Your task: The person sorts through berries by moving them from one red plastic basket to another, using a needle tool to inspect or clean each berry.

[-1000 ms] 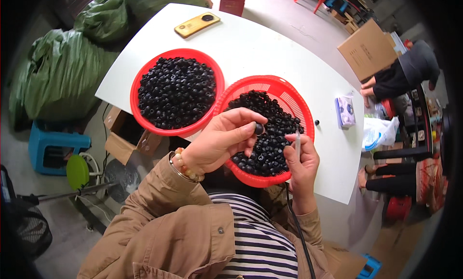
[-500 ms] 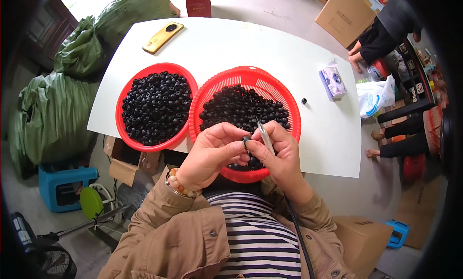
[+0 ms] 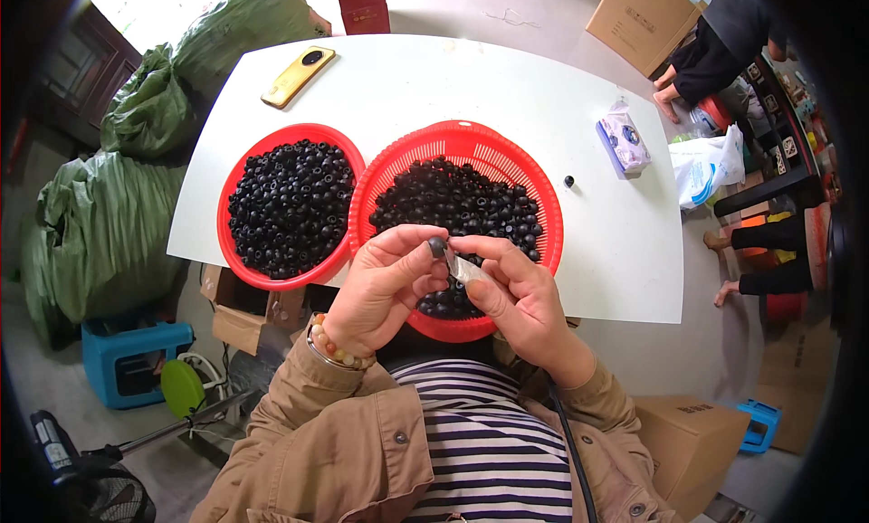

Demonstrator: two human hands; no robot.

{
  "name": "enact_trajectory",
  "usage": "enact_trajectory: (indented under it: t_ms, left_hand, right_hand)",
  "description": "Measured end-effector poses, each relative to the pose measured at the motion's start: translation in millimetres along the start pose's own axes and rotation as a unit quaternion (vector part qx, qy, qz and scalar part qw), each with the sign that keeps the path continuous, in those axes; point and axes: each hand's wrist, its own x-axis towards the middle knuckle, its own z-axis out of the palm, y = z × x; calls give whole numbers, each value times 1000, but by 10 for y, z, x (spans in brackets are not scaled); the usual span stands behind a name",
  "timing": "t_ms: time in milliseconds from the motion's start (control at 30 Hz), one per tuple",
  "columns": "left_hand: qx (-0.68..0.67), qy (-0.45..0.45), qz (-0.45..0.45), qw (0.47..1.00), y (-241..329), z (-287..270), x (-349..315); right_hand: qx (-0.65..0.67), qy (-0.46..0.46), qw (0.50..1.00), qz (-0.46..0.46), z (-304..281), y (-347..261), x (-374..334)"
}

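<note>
The small piece (image 3: 437,246) I hold is black, and so are the loose pieces (image 3: 290,206) in my red bowl (image 3: 224,206) and red basket (image 3: 555,215). My tool (image 3: 468,271) is whitish grey, its cord (image 3: 568,442) black. I wear a tan jacket (image 3: 353,432) over a shirt (image 3: 493,437) striped dark and white, with a bracelet (image 3: 328,342) of amber and cream beads. My table (image 3: 416,89) is white, the phone (image 3: 292,80) gold, the packet (image 3: 625,143) lilac

Bright tabletop (image 3: 507,93) | upper-left glare (blown white) | rim black, edges bowed
</note>
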Motion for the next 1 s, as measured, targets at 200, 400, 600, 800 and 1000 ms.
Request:
enact_trajectory:
  t_ms: [200,400,600,800,1000]
  left_hand:
    - [3,-2,0,1000,-3,-14,-6]
    - [17,-5,0,1000,5,-19,-8]
    - [16,-5,-4,1000,-1,-31,-5]
    - [16,-6,-6,1000,-5,-37,-6]
    - [15,0,-5,1000,-5,-18,-6]
  right_hand:
    - [-28,-5,1000,-2,-11,32,0]
    - [11,3,1000,-9,24,68,-3]
    - [9,-4,1000,-9,14,47,-3]
    - [-8,-1,1000,-22,9,66,-2]
    - [-7,1,1000,-21,14,74,-1]
